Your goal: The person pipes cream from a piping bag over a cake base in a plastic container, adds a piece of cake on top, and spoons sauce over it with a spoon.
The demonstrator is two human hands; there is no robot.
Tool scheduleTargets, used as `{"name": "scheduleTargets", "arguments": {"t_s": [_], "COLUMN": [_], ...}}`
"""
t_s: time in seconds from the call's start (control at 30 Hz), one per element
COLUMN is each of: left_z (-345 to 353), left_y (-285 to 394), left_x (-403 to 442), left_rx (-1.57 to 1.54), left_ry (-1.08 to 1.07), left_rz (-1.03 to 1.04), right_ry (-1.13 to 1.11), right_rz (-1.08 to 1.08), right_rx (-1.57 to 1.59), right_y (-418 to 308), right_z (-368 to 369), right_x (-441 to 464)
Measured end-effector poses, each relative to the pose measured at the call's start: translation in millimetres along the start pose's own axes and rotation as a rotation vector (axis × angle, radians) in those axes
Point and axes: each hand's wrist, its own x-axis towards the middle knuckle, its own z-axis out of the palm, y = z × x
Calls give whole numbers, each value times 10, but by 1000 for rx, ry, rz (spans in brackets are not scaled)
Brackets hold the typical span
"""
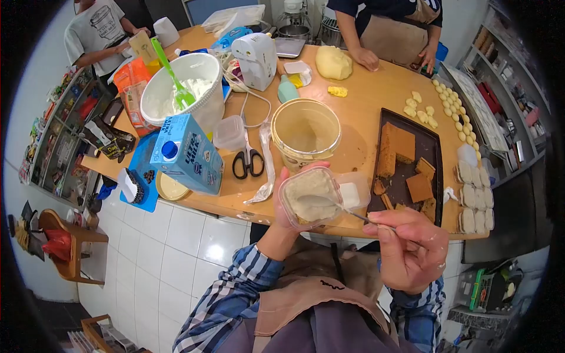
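My left hand (282,213) is wrapped round a small clear plastic container (310,219) with pale beige cream in it. Pinched in my right hand (411,250) is a metal spoon (351,212), its bowl end resting in that cream. Just beyond the container stands a big white tub (306,130) with pale residue on its inner wall. To the right, a dark baking tray (436,154) carries cut pieces of brown sponge cake (404,143). Part of a clear lid (360,187) shows behind the spoon.
At left are a milk carton (194,157), scissors (248,162) and a white bucket (203,88) with a green spatula (170,70). Filled containers (474,200) line the right edge. Across the table, one person stands near dough (333,62); another stands at far left.
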Motion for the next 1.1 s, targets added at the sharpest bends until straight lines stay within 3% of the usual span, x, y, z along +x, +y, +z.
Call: {"name": "scheduleTargets", "arguments": {"t_s": [0.13, 0.23, 0.53, 0.73, 0.83, 1.1], "left_z": [9, -7, 42, 74, 62, 69], "left_y": [15, 23, 52, 74, 79, 51], "left_x": [-8, -11, 15, 15, 19, 20], "left_rx": [-27, -22, -28, -26, -23, -45], "left_ry": [-10, -19, 2, 56, 55, 71], "left_rz": [-4, -4, 14, -6, -9, -37], "right_ry": [-66, 53, -48, 77, -54, -48], "right_rz": [19, 51, 38, 102, 90, 81], "right_rx": [3, 26, -42, 37, -3, 1], "right_y": [-26, -40, -94, -66, -77, -104], "right_z": [-2, 62, -6, 26, -29, -11], "right_x": [-3, -13, 27, -7, 2, 7]}}
